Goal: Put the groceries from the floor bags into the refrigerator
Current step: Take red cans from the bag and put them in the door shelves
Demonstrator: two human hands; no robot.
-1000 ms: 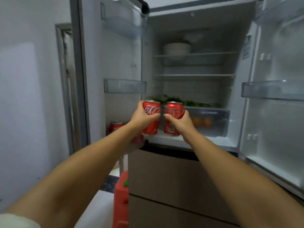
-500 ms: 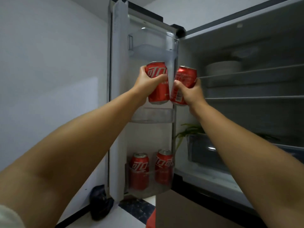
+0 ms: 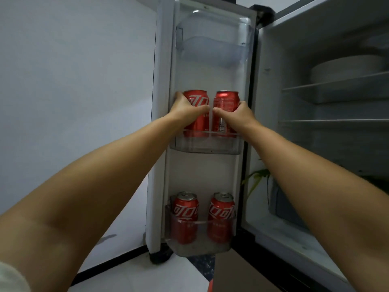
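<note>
Refrigerator door (image 3: 202, 81) stands open, its middle bin (image 3: 205, 144) receiving two red cans: the left hand (image 3: 185, 107) has its grip clamped on the left can (image 3: 196, 114), the right hand (image 3: 239, 113) on the right can (image 3: 225, 110), bases inside the bin. Below the grip, the bottom bin (image 3: 200, 246) holds two more upright cans (image 3: 185, 216); above it sits a clear covered compartment (image 3: 214, 45).

Two bare forearms are seen, ending in the left hand (image 3: 185, 107) and right hand (image 3: 237, 114); a pale, fuzzy sleeve edge (image 3: 10, 277) is worn on the left upper arm
</note>
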